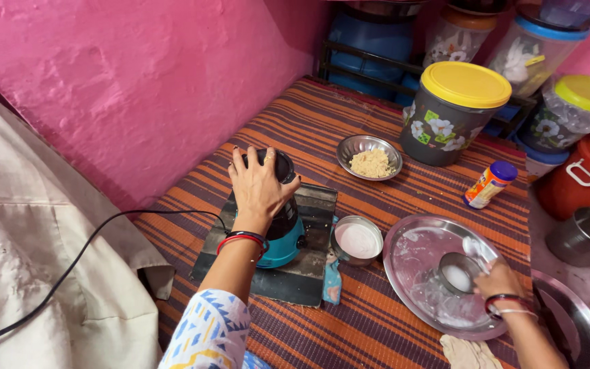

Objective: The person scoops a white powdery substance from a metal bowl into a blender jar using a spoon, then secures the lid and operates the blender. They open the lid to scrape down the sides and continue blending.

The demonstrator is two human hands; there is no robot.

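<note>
Pink rough-plastered wall behind, striped orange mat point(349, 137) underfoot. One teal grinder point(283, 232) sits on a dark slab point(312, 273), black cord point(69, 266) trailing to eight o'clock. Left hand point(259, 188) clamps palm-down over the grinder's black round lid, fingers wrapped closed around it. Two small steel bowls: one with tan crumbs point(370, 157) at one o'clock of the grinder, one with white powder point(357, 240) at three o'clock. Right hand point(496, 279) curls over a small steel cup point(457, 273) on one round steel plate point(418, 249); how tightly, cannot tell. Two yellow-lidded plastic jars point(453, 113) stand beyond.
</note>
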